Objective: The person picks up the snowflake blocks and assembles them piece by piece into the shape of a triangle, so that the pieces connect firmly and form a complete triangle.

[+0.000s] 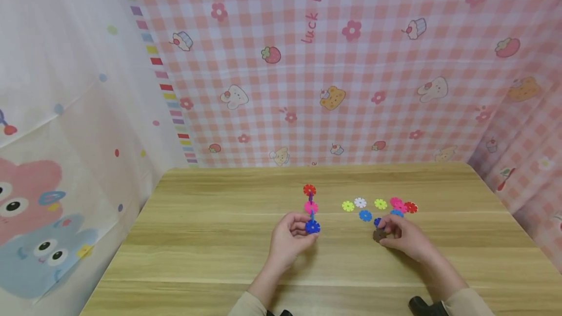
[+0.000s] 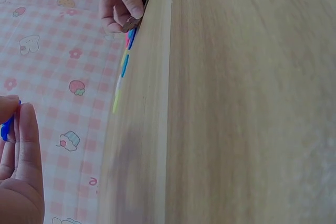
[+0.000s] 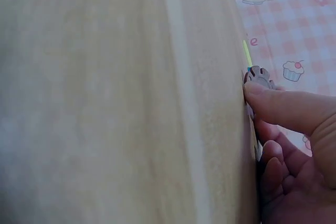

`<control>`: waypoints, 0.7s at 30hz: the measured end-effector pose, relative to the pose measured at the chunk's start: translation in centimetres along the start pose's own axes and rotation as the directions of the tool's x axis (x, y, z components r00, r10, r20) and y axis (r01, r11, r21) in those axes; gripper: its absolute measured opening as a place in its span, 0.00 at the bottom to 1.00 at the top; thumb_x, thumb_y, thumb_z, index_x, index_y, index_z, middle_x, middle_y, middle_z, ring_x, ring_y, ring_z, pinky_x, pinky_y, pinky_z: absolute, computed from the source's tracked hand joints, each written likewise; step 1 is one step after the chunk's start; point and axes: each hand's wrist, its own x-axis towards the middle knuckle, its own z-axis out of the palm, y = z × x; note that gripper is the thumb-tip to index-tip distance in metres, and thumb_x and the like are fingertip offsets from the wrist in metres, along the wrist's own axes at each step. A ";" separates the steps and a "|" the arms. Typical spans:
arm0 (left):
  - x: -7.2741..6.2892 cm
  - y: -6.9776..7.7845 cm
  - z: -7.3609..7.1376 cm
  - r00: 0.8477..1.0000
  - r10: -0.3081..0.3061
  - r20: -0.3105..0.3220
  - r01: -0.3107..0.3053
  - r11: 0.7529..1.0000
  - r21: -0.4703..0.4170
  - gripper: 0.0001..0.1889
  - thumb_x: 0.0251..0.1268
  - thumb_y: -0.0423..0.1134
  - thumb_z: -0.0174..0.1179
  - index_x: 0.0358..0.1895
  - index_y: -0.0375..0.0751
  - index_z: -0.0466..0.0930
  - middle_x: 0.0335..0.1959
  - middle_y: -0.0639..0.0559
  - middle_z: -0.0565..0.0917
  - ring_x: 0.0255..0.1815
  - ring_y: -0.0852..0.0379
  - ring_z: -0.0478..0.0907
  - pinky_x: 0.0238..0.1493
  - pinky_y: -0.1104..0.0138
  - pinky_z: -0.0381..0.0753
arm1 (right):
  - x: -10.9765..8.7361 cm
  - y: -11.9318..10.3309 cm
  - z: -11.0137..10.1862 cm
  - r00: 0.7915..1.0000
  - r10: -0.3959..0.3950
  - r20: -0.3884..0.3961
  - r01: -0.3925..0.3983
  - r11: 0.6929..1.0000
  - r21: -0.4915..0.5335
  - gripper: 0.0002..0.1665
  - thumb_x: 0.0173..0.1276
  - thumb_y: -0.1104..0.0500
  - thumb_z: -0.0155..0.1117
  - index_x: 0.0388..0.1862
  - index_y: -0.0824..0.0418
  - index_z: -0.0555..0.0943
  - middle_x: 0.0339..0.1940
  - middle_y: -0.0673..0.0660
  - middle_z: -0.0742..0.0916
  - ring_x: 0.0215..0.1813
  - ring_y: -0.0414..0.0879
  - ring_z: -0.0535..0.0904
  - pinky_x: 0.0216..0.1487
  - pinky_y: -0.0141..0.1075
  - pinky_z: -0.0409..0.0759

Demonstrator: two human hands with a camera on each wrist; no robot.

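My left hand point(image 1: 290, 240) pinches a dark blue notched disc point(image 1: 312, 227), the near end of a chain of linked discs. Beyond it in the chain come a light blue disc seen edge-on, a pink disc point(image 1: 311, 207), a purple one on edge and a red disc point(image 1: 309, 190) at the far end. Over on the right, my right hand point(image 1: 406, 238) holds a brown notched disc point(image 1: 379, 236) between thumb and fingers, close over the table. In the right wrist view the thumb presses on the brown disc point(image 3: 261, 76). A loose dark blue disc point(image 1: 377, 222) lies just behind it.
Several loose discs lie beyond the right hand: yellow point(image 1: 348, 206), white point(image 1: 360, 203), another yellow disc point(image 1: 380, 204), blue point(image 1: 365, 215), pink point(image 1: 398, 204) and red point(image 1: 411, 207). The wooden table point(image 1: 197, 238) meets a checked curtain point(image 1: 325, 126) at its back edge.
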 end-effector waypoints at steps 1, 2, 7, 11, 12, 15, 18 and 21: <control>0.0 0.0 0.0 1.000 -0.001 0.000 0.001 1.000 -0.001 0.19 0.47 0.24 0.73 0.45 0.33 0.80 0.34 0.49 0.84 0.37 0.55 0.81 0.42 0.71 0.83 | 0.0 0.0 0.0 1.000 0.001 -0.006 -0.001 1.000 -0.001 0.18 0.58 0.67 0.73 0.45 0.61 0.78 0.37 0.55 0.78 0.36 0.47 0.69 0.34 0.32 0.70; 0.0 0.0 0.0 1.000 -0.001 0.001 0.001 1.000 -0.001 0.19 0.48 0.24 0.73 0.45 0.33 0.80 0.34 0.49 0.84 0.37 0.55 0.81 0.43 0.71 0.83 | 0.0 0.1 0.1 1.000 0.000 -0.011 0.000 1.000 0.001 0.17 0.58 0.68 0.73 0.45 0.61 0.78 0.37 0.55 0.79 0.36 0.46 0.70 0.34 0.32 0.71; 0.0 -0.2 -0.1 1.000 0.000 0.002 0.000 1.000 0.001 0.19 0.47 0.24 0.73 0.45 0.33 0.80 0.34 0.49 0.85 0.37 0.55 0.81 0.43 0.71 0.83 | -0.2 0.1 0.3 0.999 -0.016 -0.043 0.016 1.000 0.005 0.13 0.62 0.69 0.69 0.44 0.61 0.78 0.35 0.54 0.79 0.34 0.44 0.71 0.33 0.32 0.71; 0.0 -0.2 -0.1 1.000 0.017 0.004 -0.017 1.000 0.004 0.19 0.48 0.23 0.72 0.46 0.31 0.79 0.34 0.47 0.85 0.36 0.55 0.81 0.42 0.72 0.82 | -0.3 -0.3 0.7 0.998 -0.002 -0.069 0.003 1.000 0.020 0.11 0.63 0.68 0.69 0.43 0.61 0.79 0.34 0.54 0.81 0.33 0.43 0.72 0.32 0.32 0.73; 0.0 -0.2 -0.1 1.000 0.019 0.005 -0.019 1.000 0.004 0.19 0.48 0.23 0.72 0.46 0.31 0.79 0.34 0.47 0.86 0.36 0.56 0.81 0.42 0.72 0.82 | -0.4 -0.5 0.9 0.998 0.011 -0.068 -0.009 0.999 0.030 0.11 0.63 0.68 0.69 0.43 0.62 0.79 0.33 0.54 0.81 0.33 0.43 0.73 0.31 0.32 0.74; -0.1 -0.1 -0.2 1.000 0.027 0.007 -0.027 1.000 -0.007 0.20 0.48 0.23 0.72 0.46 0.31 0.79 0.35 0.46 0.86 0.37 0.55 0.81 0.42 0.72 0.82 | -0.3 -1.4 1.7 0.997 0.037 -0.060 -0.034 0.998 0.060 0.11 0.62 0.67 0.70 0.42 0.63 0.80 0.32 0.54 0.82 0.32 0.43 0.75 0.29 0.32 0.76; -0.1 0.0 -0.2 1.000 0.026 0.009 -0.026 1.000 -0.012 0.20 0.48 0.24 0.73 0.46 0.31 0.79 0.35 0.46 0.86 0.37 0.56 0.81 0.42 0.72 0.82 | 0.0 -2.7 2.7 0.998 0.057 -0.041 -0.052 0.993 0.105 0.10 0.61 0.66 0.72 0.40 0.64 0.80 0.31 0.54 0.83 0.30 0.44 0.75 0.25 0.33 0.78; -0.1 -0.1 -0.3 1.000 0.024 0.008 -0.023 1.000 -0.005 0.20 0.49 0.24 0.73 0.47 0.31 0.79 0.36 0.46 0.86 0.37 0.56 0.81 0.42 0.72 0.82 | 0.2 -4.0 3.7 0.999 0.042 -0.035 -0.037 0.989 0.145 0.10 0.60 0.65 0.73 0.38 0.64 0.80 0.30 0.54 0.83 0.27 0.45 0.75 0.22 0.34 0.78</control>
